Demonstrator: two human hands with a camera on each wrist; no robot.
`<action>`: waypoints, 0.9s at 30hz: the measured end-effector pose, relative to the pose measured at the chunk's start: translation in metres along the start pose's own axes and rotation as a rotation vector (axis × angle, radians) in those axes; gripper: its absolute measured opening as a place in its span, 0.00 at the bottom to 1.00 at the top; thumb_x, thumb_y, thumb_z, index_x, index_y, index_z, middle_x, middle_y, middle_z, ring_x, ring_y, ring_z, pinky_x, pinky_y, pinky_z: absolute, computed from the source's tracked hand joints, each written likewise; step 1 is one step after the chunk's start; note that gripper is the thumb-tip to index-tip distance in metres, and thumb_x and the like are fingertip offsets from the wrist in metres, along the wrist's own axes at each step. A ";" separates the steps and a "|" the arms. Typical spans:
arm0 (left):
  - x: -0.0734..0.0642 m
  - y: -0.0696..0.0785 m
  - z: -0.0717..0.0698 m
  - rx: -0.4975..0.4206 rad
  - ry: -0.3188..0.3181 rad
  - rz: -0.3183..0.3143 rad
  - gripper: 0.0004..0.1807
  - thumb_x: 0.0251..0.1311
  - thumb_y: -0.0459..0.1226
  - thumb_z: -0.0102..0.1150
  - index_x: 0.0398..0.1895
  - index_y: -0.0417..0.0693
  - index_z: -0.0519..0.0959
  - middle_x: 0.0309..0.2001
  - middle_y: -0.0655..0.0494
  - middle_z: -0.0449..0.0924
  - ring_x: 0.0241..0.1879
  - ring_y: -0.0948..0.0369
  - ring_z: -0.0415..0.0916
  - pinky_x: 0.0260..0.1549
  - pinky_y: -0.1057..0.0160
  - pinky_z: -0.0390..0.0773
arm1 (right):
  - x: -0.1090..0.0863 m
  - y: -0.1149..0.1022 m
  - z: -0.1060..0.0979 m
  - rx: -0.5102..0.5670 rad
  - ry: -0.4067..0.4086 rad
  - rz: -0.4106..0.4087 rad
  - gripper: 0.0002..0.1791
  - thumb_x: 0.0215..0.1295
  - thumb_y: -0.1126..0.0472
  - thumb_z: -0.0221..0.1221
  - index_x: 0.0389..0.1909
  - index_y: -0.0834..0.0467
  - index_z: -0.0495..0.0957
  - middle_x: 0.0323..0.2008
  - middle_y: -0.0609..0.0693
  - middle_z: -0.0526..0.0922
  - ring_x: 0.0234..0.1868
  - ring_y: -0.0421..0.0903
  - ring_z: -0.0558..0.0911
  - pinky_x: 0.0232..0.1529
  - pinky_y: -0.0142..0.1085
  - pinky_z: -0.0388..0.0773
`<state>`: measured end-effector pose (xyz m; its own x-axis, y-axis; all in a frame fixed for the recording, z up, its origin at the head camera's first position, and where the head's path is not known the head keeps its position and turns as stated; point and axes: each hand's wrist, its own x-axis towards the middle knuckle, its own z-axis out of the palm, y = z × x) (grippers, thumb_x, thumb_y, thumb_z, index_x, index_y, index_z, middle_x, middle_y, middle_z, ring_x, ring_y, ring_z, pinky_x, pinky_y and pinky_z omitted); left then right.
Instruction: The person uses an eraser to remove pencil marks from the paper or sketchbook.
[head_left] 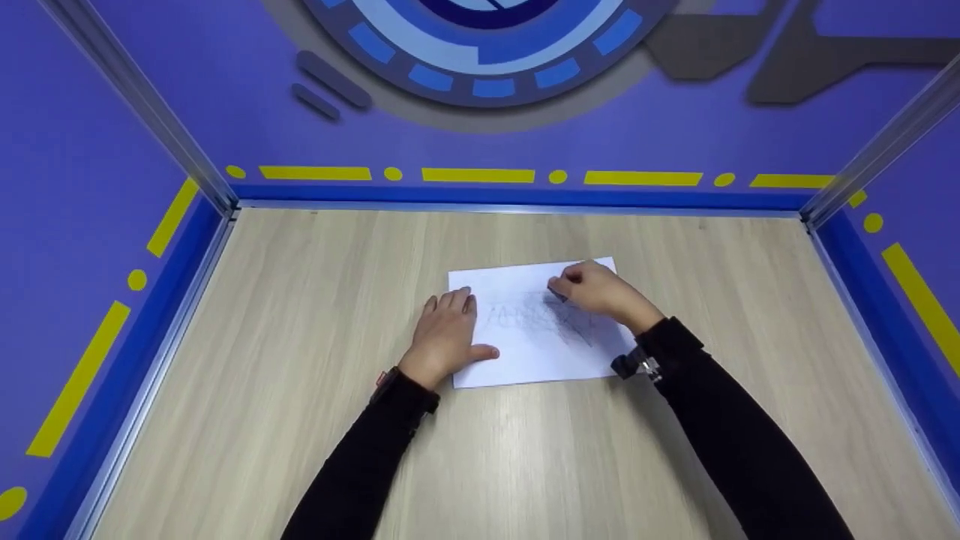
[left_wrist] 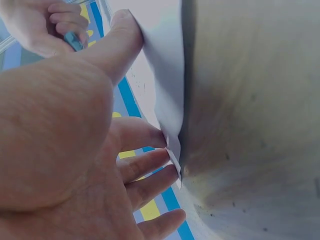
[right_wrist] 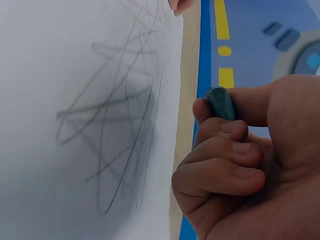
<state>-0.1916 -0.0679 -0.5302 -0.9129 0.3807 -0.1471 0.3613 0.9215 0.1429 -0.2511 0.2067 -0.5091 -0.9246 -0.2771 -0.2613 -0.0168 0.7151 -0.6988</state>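
Black sleeves [head_left: 352, 457] are seen nearest, with the left arm reached forward and the right arm bent inward from the side, a small camera [head_left: 622, 366] being worn at the right wrist. On the pale wooden worktop [head_left: 315, 300], just beyond the left sleeve, the left hand [head_left: 445, 337] is laid over the left edge of a white sheet of paper [head_left: 525, 360]; its fingers are stretched out with narrow gaps, nothing is gripped, and the thumb is spread onto the sheet. Thin, light and floppy, the paper is likely to be slid or creased easily, so it would best be steadied flat near an edge. Across its middle, grey scribbled lines [right_wrist: 105, 103] are shown. Farther out, over the upper right part of the sheet, the right hand [head_left: 604, 291] is held with the wrist angled inward; a short blue-green stub [right_wrist: 221, 102] is pinched between thumb and forefinger, the other fingers being curled toward the palm. The stub can be judged light and stiff, perhaps brittle, and best held close to its working end; whether the paper is touched by its tip cannot be told. Behind everything, the worktop is closed off by a purple-blue wall [head_left: 225, 112] marked with yellow dashes [head_left: 478, 175].
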 end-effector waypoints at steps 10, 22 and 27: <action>0.000 -0.001 0.007 0.010 0.026 -0.006 0.57 0.50 0.67 0.64 0.72 0.36 0.64 0.74 0.43 0.60 0.74 0.47 0.57 0.73 0.41 0.57 | 0.026 -0.054 0.052 -0.311 -0.028 -0.054 0.24 0.67 0.51 0.58 0.11 0.52 0.69 0.12 0.42 0.67 0.18 0.44 0.68 0.21 0.35 0.64; 0.003 0.001 0.011 -0.022 -0.004 0.002 0.58 0.51 0.67 0.63 0.74 0.35 0.61 0.75 0.42 0.57 0.75 0.46 0.55 0.74 0.38 0.53 | 0.037 -0.047 0.067 -0.354 -0.023 0.008 0.15 0.61 0.53 0.57 0.19 0.55 0.81 0.24 0.50 0.79 0.27 0.48 0.75 0.29 0.38 0.71; 0.004 -0.005 0.011 -0.004 -0.025 -0.008 0.58 0.52 0.68 0.61 0.75 0.36 0.59 0.77 0.43 0.54 0.76 0.45 0.52 0.75 0.39 0.50 | 0.026 -0.021 0.040 -0.288 -0.002 0.013 0.19 0.60 0.53 0.59 0.12 0.52 0.71 0.16 0.45 0.68 0.22 0.47 0.70 0.25 0.38 0.66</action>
<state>-0.1950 -0.0701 -0.5420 -0.9108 0.3751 -0.1723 0.3531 0.9242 0.1451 -0.2599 0.1591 -0.5279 -0.9248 -0.2673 -0.2706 -0.1123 0.8716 -0.4772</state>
